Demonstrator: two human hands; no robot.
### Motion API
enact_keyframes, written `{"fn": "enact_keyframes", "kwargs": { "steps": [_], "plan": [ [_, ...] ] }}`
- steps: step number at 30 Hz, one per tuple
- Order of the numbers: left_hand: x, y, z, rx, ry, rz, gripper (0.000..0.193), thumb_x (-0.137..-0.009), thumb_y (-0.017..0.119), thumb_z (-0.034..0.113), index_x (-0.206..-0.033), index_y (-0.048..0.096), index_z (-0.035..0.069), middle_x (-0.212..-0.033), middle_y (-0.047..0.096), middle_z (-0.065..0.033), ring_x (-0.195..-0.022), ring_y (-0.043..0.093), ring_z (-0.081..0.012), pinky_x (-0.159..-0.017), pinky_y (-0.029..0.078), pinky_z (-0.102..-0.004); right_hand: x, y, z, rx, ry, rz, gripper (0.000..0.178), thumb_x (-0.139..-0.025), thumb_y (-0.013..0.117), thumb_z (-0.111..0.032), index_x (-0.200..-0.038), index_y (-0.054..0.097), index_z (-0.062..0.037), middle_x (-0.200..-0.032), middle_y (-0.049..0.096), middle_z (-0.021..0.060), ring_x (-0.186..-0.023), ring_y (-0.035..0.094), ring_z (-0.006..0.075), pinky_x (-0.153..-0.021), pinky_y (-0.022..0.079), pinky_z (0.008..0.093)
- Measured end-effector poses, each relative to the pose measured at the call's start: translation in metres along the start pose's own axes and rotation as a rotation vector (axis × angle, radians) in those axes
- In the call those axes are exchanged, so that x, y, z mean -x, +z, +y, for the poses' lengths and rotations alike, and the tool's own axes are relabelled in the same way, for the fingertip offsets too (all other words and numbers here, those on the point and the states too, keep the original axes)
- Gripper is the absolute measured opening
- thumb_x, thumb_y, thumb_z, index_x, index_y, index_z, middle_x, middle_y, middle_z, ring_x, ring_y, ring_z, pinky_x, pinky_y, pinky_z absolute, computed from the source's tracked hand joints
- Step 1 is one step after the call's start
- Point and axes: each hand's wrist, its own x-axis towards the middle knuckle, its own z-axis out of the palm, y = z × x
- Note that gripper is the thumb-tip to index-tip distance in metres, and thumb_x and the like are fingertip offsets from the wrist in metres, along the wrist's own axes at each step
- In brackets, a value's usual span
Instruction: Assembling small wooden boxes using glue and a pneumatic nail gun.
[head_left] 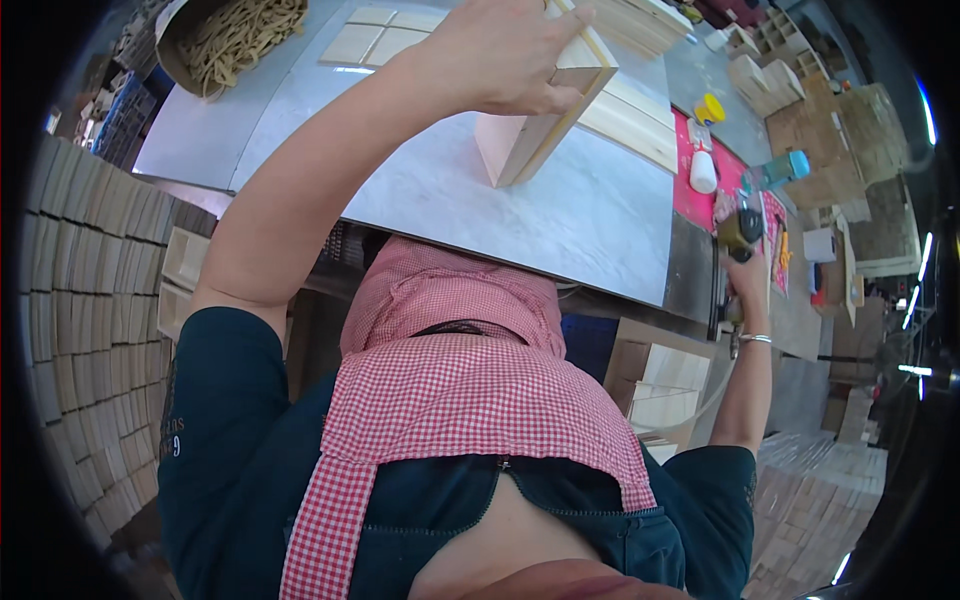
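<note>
My left hand (505, 60) grips the upper edge of a pale wooden box (541, 138). The box stands tilted on end on the white marbled tabletop (430, 190). Its far side is partly hidden behind my fingers. Far to the right, my right hand (745, 272) is closed around a rounded black-and-olive tool (741, 228) at the bench's right side. A pale hose (712, 400) runs down near my right wrist. The tool's exact kind is not clear.
Flat wooden boards (630, 120) lie behind the box, and light panels (375, 38) farther left. A bucket of tan strips (235, 45) stands far left. A white bottle (703, 172), a yellow tub (709, 109) and a turquoise-capped container (785, 170) sit right. Wood stacks (95, 290) rise left.
</note>
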Motion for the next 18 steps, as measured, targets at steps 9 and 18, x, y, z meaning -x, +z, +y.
{"fn": "enact_keyframes", "kwargs": {
  "steps": [9, 18],
  "plan": [
    [0.000, -0.008, 0.000, 0.032, 0.025, -0.129, 0.077, -0.091, 0.055, 0.045, -0.137, 0.045, -0.015, -0.117, 0.063, -0.0311, -0.106, 0.061, -0.0410, -0.101, 0.043, -0.0433, 0.044, -0.111, -0.164, -0.423, -1.076, 0.148, 0.043, -0.080, 0.084, -0.020, -0.114, 0.068, 0.0006, -0.085, 0.072, 0.0091, -0.060, 0.062, 0.0155, -0.048, 0.046, 0.0274],
    [-0.005, -0.002, -0.005, 0.004, 0.074, -0.114, 0.080, -0.090, 0.057, 0.048, -0.137, 0.046, -0.015, -0.116, 0.063, -0.0308, -0.104, 0.061, -0.0399, -0.099, 0.044, -0.0420, 0.076, -0.168, -0.249, -0.226, -0.854, -0.151, 0.046, -0.079, 0.086, -0.037, -0.106, 0.072, -0.0022, -0.070, 0.070, 0.0049, -0.048, 0.056, 0.0117, -0.046, 0.043, 0.0237]
  ]
}}
